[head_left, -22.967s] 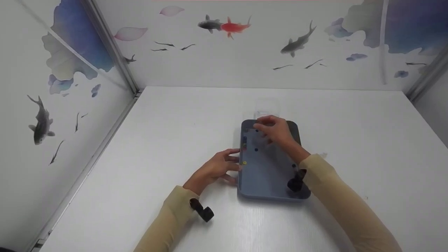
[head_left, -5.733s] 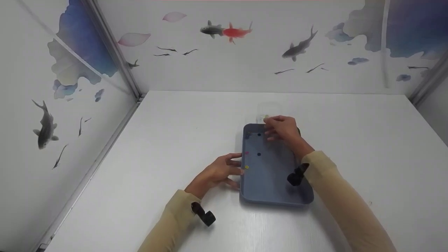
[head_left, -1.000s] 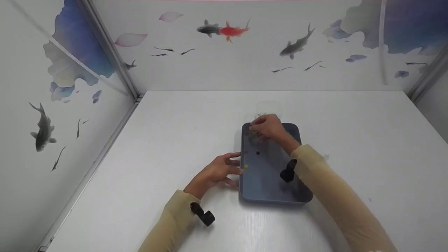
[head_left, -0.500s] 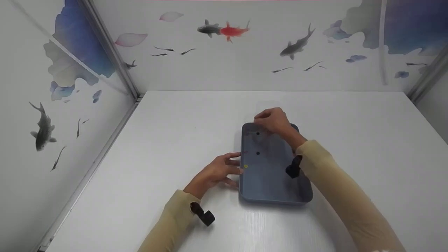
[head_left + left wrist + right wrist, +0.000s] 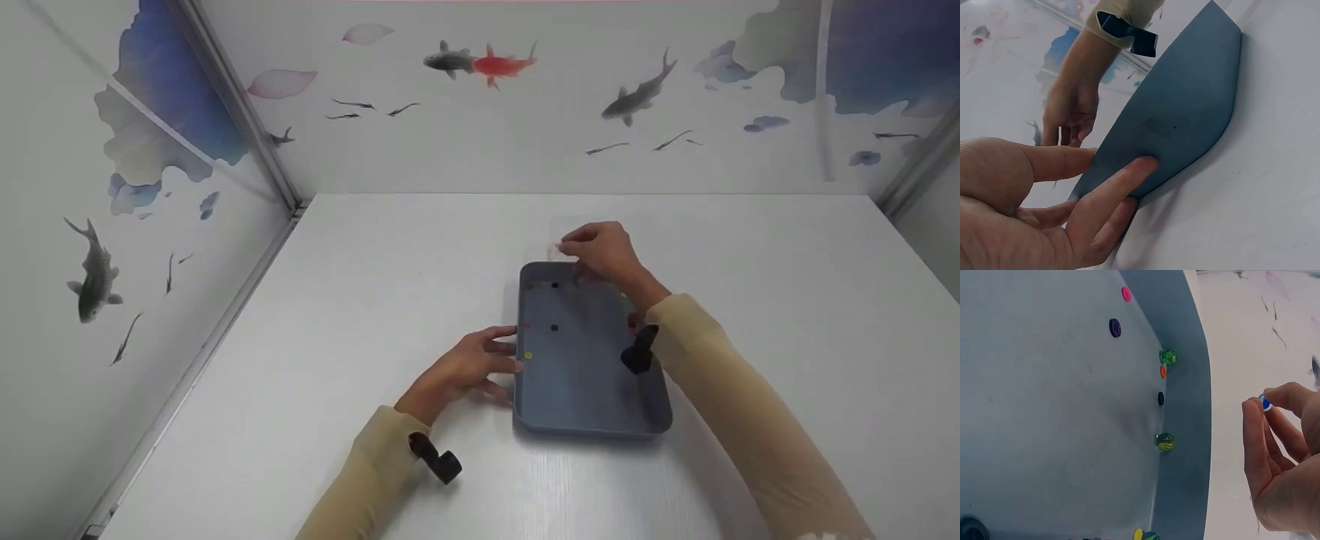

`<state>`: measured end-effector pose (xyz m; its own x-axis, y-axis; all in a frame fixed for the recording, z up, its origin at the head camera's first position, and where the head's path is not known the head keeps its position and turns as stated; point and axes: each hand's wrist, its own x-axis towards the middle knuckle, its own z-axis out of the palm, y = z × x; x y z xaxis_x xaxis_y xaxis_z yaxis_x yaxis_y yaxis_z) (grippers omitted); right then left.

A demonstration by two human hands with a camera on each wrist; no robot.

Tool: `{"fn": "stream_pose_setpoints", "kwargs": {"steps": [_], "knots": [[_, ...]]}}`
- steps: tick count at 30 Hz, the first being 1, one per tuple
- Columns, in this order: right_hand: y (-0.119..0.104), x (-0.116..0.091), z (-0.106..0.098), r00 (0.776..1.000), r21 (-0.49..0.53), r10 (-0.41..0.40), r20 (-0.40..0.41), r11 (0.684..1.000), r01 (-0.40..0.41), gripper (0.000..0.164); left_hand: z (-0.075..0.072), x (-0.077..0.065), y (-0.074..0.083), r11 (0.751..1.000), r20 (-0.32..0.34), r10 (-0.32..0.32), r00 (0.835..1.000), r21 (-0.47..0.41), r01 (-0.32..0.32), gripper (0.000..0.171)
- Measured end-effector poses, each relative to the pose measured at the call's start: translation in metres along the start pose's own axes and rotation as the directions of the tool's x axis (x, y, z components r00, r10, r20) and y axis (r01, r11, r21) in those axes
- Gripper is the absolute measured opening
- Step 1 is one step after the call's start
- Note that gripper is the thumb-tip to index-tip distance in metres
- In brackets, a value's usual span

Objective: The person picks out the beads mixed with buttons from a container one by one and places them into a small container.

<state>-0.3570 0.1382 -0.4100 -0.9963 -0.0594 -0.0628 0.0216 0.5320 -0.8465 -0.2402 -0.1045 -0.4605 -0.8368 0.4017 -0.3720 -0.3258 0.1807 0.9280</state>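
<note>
My right hand (image 5: 606, 251) is just past the far end of a blue-grey tray (image 5: 592, 431). In the right wrist view its thumb and fingertips pinch a clear and blue marble (image 5: 1265, 403), outside the tray wall. A see-through container (image 5: 553, 251), hard to make out, lies by those fingertips. My left hand (image 5: 465, 367) touches the tray's left side with spread, fairly straight fingers; in the left wrist view a fingertip (image 5: 1145, 164) presses the outer wall. Inside the tray are a green marble (image 5: 1167, 357), a yellow-striped marble (image 5: 1165, 441), and a pink button (image 5: 1126, 294).
More buttons lie in the tray: a dark purple one (image 5: 1115, 328), an orange one (image 5: 1163, 372), and a yellow one (image 5: 528, 355) by the left wall. The right forearm crosses over the tray's right side. A white table (image 5: 337, 300) surrounds it, with printed walls behind and left.
My right hand has moved from over the tray's far left corner to beyond its far edge. Dark and red pieces seen earlier along the left wall are gone. My left hand stays put.
</note>
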Motion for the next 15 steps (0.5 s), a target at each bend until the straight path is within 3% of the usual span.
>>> {"fn": "stream_pose_setpoints", "kwargs": {"steps": [15], "knots": [[0.012,0.007,-0.009,0.999,0.081,-0.015,-0.051,0.996,0.019,0.032,0.000,0.000,0.001,1.000,0.008,-0.006,1.000,-0.024,0.006,0.073]]}}
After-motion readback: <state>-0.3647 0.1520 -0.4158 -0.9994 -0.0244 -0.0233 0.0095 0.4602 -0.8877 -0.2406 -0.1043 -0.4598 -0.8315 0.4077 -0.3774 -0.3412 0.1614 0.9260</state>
